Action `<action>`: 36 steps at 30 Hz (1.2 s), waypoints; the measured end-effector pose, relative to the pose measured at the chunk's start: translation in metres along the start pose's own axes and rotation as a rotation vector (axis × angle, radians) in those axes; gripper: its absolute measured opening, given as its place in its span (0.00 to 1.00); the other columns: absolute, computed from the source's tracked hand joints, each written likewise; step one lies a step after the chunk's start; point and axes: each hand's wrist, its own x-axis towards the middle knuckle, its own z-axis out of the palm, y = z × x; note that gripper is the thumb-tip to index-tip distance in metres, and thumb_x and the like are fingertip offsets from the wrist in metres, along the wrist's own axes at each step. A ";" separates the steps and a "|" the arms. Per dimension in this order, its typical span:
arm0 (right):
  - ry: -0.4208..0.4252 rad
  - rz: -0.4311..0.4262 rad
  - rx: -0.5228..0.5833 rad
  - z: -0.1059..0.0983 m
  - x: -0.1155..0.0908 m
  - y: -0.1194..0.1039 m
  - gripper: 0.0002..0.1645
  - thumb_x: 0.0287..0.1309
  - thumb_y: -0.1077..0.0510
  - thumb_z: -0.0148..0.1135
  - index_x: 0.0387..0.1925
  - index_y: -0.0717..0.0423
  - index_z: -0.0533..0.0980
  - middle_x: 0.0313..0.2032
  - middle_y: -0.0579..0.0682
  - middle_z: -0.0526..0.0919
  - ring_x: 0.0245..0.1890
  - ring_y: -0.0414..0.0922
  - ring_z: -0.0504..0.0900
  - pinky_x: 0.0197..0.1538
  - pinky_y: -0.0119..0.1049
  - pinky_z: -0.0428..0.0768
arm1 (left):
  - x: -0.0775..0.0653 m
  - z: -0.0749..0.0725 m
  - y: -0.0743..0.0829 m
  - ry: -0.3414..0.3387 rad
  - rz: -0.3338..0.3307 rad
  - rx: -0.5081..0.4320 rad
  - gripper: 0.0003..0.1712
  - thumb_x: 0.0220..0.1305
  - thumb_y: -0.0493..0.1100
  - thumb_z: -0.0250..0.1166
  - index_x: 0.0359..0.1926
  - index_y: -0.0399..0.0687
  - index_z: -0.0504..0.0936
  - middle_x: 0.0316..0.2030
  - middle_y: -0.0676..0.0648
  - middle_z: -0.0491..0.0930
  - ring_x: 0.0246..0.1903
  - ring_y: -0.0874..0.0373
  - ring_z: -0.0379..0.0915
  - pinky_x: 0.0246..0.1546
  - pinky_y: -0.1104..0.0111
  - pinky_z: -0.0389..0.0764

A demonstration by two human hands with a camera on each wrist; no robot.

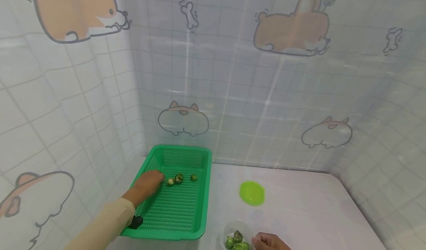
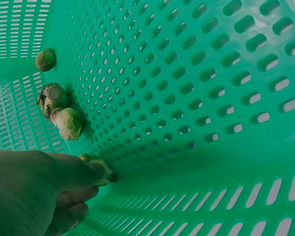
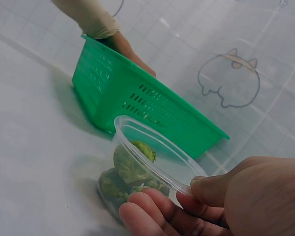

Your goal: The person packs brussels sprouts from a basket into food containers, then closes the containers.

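Note:
Inside a green perforated basket, my left hand pinches a Brussels sprout between thumb and fingers, close to the basket's side wall. Three more sprouts lie on the basket floor beyond it: a pale one touching a browner one, and a smaller one apart. With thumb and fingers, my right hand grips the rim of a clear round plastic tub. Several Brussels sprouts sit in the tub, which stands on the white table to the right of the basket.
A lime-green lid lies flat on the white table, beyond the tub. Sheets printed with cartoon dogs hang at the back and both sides. A black object shows at the basket's near left corner, by the left sleeve.

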 end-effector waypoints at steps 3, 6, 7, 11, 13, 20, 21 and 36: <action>-0.005 0.001 0.005 0.000 0.000 0.000 0.19 0.76 0.49 0.51 0.33 0.58 0.77 0.21 0.43 0.79 0.15 0.33 0.72 0.19 0.25 0.72 | -0.001 -0.001 0.001 0.011 -0.014 -0.026 0.17 0.59 0.24 0.66 0.26 0.51 0.85 0.26 0.53 0.82 0.28 0.58 0.78 0.28 0.65 0.79; -0.007 0.007 0.011 -0.001 0.000 -0.001 0.19 0.76 0.49 0.51 0.33 0.58 0.77 0.22 0.44 0.80 0.16 0.33 0.72 0.20 0.25 0.73 | 0.000 -0.002 0.002 0.009 -0.029 -0.060 0.17 0.60 0.24 0.65 0.26 0.51 0.86 0.26 0.53 0.83 0.28 0.59 0.78 0.28 0.64 0.78; -0.007 0.007 0.011 -0.001 0.000 -0.001 0.19 0.76 0.49 0.51 0.33 0.58 0.77 0.23 0.44 0.81 0.16 0.33 0.72 0.20 0.26 0.73 | -0.001 -0.003 0.003 0.010 -0.029 -0.068 0.17 0.60 0.24 0.65 0.26 0.50 0.86 0.26 0.53 0.83 0.27 0.59 0.78 0.28 0.64 0.78; -0.007 0.002 0.013 -0.001 -0.001 -0.001 0.19 0.75 0.48 0.52 0.33 0.58 0.77 0.24 0.46 0.82 0.16 0.33 0.73 0.20 0.26 0.73 | -0.002 -0.007 0.003 0.010 -0.019 -0.109 0.15 0.59 0.25 0.66 0.24 0.49 0.86 0.24 0.55 0.81 0.26 0.60 0.76 0.28 0.64 0.78; -0.008 -0.006 0.013 -0.001 -0.001 -0.001 0.19 0.76 0.49 0.52 0.33 0.58 0.77 0.24 0.46 0.83 0.16 0.33 0.73 0.20 0.26 0.73 | -0.002 -0.009 0.004 0.012 -0.009 -0.133 0.13 0.59 0.27 0.68 0.24 0.49 0.86 0.24 0.56 0.81 0.26 0.61 0.75 0.27 0.65 0.77; -0.010 -0.014 0.012 -0.002 0.000 -0.001 0.19 0.76 0.50 0.51 0.32 0.57 0.77 0.23 0.45 0.82 0.15 0.32 0.71 0.20 0.25 0.72 | 0.000 -0.023 0.007 0.037 0.044 -0.219 0.03 0.57 0.34 0.74 0.29 0.45 0.88 0.27 0.53 0.84 0.28 0.59 0.78 0.28 0.64 0.80; -0.008 -0.012 0.011 -0.002 0.000 -0.001 0.19 0.76 0.50 0.51 0.33 0.57 0.77 0.23 0.45 0.82 0.15 0.32 0.71 0.20 0.25 0.72 | 0.001 -0.025 0.008 0.041 0.054 -0.238 0.03 0.57 0.34 0.74 0.30 0.45 0.88 0.28 0.52 0.85 0.29 0.58 0.79 0.29 0.63 0.82; -0.006 -0.013 -0.010 0.000 0.000 -0.003 0.19 0.76 0.51 0.51 0.32 0.57 0.77 0.22 0.44 0.80 0.15 0.33 0.71 0.19 0.25 0.72 | -0.002 -0.059 0.037 0.063 0.054 -0.531 0.12 0.61 0.44 0.74 0.44 0.45 0.89 0.39 0.52 0.88 0.40 0.57 0.85 0.41 0.64 0.85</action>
